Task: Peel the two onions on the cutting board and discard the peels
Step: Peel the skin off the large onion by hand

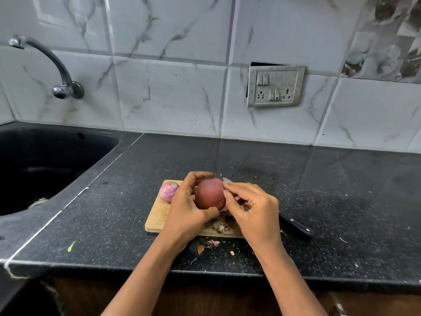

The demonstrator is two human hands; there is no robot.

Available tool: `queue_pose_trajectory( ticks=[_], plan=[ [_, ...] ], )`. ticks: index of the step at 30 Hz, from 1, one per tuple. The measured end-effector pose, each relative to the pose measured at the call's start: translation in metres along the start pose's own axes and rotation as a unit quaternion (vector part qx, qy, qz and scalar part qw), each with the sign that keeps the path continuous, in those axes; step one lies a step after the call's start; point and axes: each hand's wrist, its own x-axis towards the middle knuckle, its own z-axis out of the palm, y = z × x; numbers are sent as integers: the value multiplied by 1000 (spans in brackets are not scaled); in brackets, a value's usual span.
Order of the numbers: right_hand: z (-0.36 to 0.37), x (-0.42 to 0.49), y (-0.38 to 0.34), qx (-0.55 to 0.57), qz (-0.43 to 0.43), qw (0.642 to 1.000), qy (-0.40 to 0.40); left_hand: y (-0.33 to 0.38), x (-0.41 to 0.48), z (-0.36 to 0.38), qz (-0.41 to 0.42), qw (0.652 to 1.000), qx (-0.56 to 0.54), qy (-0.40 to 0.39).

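In the lower middle of the frame, over the cutting board (pixel 157 216), the left hand (pixel 186 209) curls round the large onion (pixel 209 194). The right hand (pixel 252 212), fingers bent, pinches loose peel (pixel 226 210) at its right side. The small onion (pixel 169 191) lies at the board's upper-left corner. A knife (pixel 296 225) lies beneath the right hand. The sink (pixel 45 160) is at left, with open bench (pixel 341 190) at right.

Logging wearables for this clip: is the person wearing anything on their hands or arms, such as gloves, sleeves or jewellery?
Nothing worn is visible. The left hand and right hand are bare, with no gloves or rings that show. Both forearms are uncovered down to the bottom edge of the picture: no sleeves, watch or bracelet in view.
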Motion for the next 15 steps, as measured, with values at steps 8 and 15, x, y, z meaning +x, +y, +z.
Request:
queue_pose_trajectory(
  ticks=[8,15],
  plan=[
    [-3,1,0,-33,9,999,19,-1,0,-1,-6,1000,13,-3],
    [-7,0,-12,-3,42,995,-91,0,-2,2,1,1000,20,17]
  ],
)
